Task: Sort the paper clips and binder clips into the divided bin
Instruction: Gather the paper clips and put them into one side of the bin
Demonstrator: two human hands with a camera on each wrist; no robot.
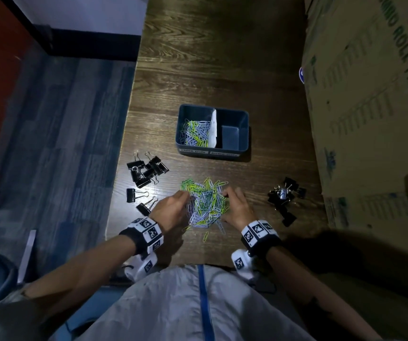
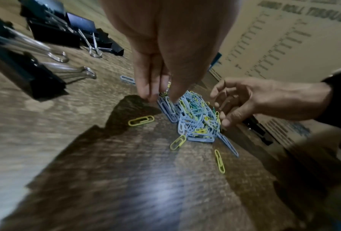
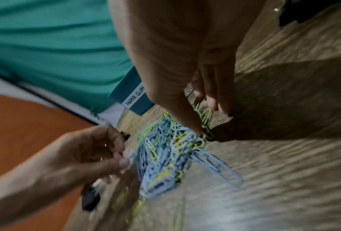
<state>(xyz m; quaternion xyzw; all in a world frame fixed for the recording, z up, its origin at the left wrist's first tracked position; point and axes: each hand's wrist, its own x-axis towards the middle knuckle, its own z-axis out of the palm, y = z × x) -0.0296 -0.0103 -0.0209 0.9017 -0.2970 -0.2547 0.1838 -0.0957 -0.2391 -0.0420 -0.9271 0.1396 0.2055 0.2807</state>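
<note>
A pile of blue, green and yellow paper clips [image 1: 205,203] lies on the wooden table in front of me. My left hand [image 1: 188,201] digs into the pile's left side, its fingertips [image 2: 145,95] pinching clips against the thumb. On the pile's right side, my right hand [image 1: 226,195] curls its thumb and fingers [image 3: 215,106] round some clips. The blue divided bin [image 1: 243,143] stands beyond the pile. Its left compartment holds paper clips [image 1: 195,134] and its right compartment [image 1: 231,137] holds nothing. Black binder clips lie in a group at the left [image 1: 146,171] and another at the right [image 1: 284,195].
A large cardboard box [image 1: 370,94] walls off the table's right side. The table's left edge [image 1: 121,168] runs just beyond the left binder clips, with floor below. A few stray paper clips [image 1: 205,237] lie near the table's front edge.
</note>
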